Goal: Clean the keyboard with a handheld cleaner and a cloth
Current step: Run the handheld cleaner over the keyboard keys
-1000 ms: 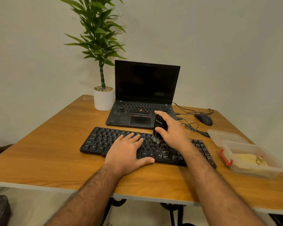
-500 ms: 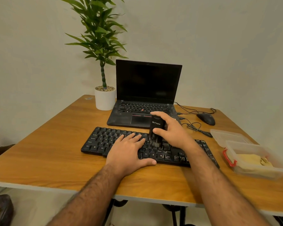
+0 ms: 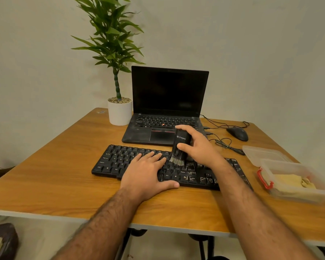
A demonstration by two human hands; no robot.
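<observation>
On the desk [image 3: 51, 177], the keyboard [image 3: 120, 160] is steadied by the flat, open left hand [image 3: 148, 173] while the handheld cleaner [image 3: 180, 147], gripped by the right hand [image 3: 199, 147], is brushed mid-board. Brushing seems underway; the cloth [image 3: 291, 182] lies unused in its container [image 3: 296, 192].

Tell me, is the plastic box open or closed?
Open. The plastic box has no lid on; its lid lies on the table beside it, and the yellow cloth shows inside.
</observation>
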